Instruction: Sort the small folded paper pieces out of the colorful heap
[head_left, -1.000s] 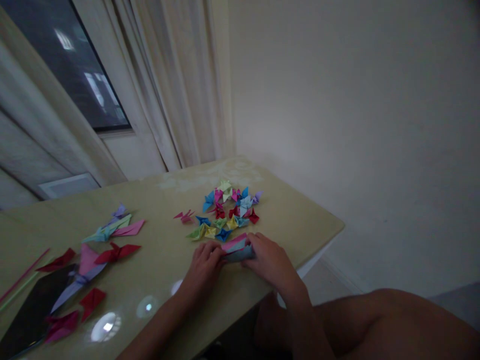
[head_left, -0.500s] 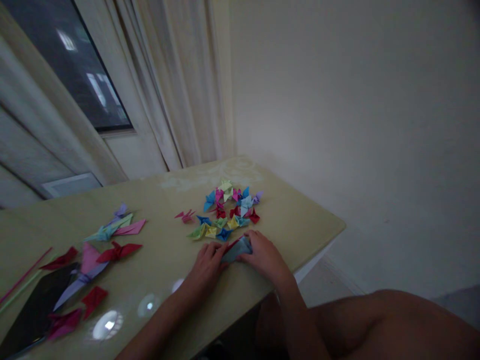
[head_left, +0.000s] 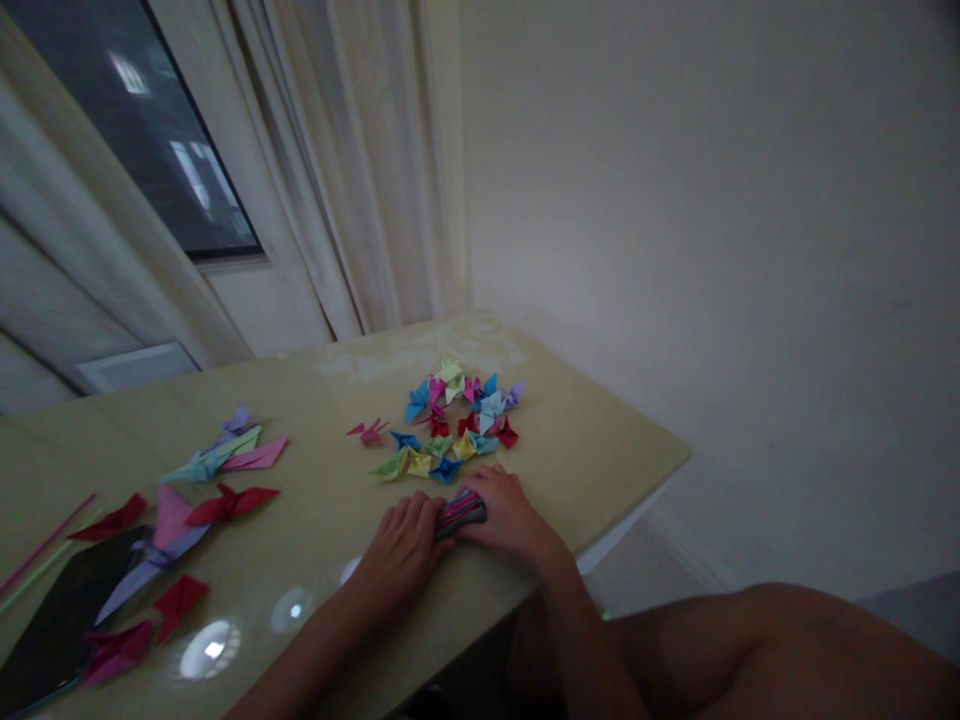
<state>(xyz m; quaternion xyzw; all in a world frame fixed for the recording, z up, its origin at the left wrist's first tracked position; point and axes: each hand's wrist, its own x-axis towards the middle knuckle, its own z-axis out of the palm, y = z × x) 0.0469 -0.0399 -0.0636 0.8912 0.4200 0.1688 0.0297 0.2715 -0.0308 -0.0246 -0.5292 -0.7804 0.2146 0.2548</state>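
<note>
My left hand (head_left: pixel 405 540) and my right hand (head_left: pixel 506 510) hold a small stack of coloured paper (head_left: pixel 459 514) between them, just above or on the table. Its layered edges show pink, purple and dark grey stripes. The left fingers press its left end, while the right fingers wrap round its right end and partly hide it. Right behind the hands stands a cluster of small folded paper figures (head_left: pixel 445 470) in blue, yellow, green, red and pink. A pink folded paper crane (head_left: pixel 369 432) lies a little left of that cluster.
Larger folded paper pieces, such as a red one (head_left: pixel 232 503), lie on the left of the table (head_left: pixel 600 430). A dark phone or tablet (head_left: pixel 67 620) and thin pink and green sticks (head_left: pixel 49 545) are nearby. Curtains (head_left: pixel 375 170) and a wall stand behind.
The stack has been turned in my hands: its bluish-grey face showed before, now its striped edges show. My right hand has shifted slightly left and closed further over it.
</note>
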